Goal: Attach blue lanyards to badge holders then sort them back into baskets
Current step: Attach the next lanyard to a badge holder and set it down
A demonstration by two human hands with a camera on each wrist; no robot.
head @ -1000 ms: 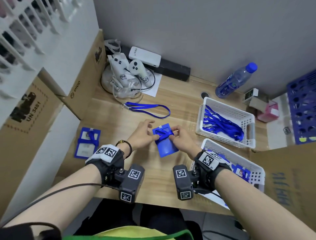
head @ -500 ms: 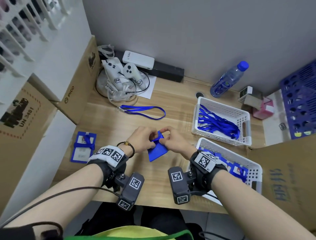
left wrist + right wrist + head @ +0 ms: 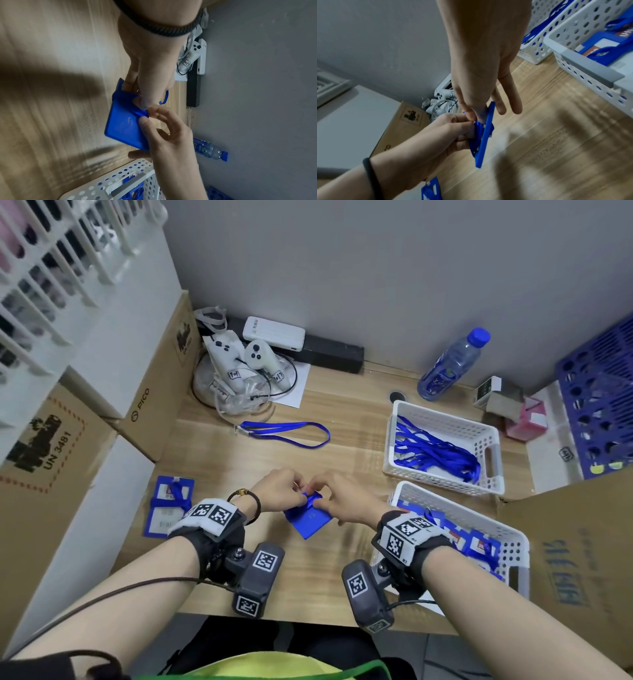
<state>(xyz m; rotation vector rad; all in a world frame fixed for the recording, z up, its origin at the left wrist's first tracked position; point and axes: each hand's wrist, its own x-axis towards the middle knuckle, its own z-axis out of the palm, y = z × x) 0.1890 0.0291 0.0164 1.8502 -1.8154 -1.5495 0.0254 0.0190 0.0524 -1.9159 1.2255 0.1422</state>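
At the far left edge of the desk (image 3: 212, 446) lies a finished badge (image 3: 170, 505), its strap wound round it. Farther back, a loose lanyard (image 3: 286, 433) waits flat on the wood. In the middle, held just above the desk, is a blue holder (image 3: 310, 520). The left hand (image 3: 279, 491) curls its fingers round the holder's top end, and the right hand (image 3: 346, 501) pinches the strap (image 3: 140, 112) there between thumb and forefinger, its other fingers loose. I'd say the strap is being fastened or tucked at the holder's top; the clip itself is hidden. Next likely comes setting it down with the finished ones. To the right stand the far basket (image 3: 493, 446) of lanyards and the near basket (image 3: 513, 546) of holders.
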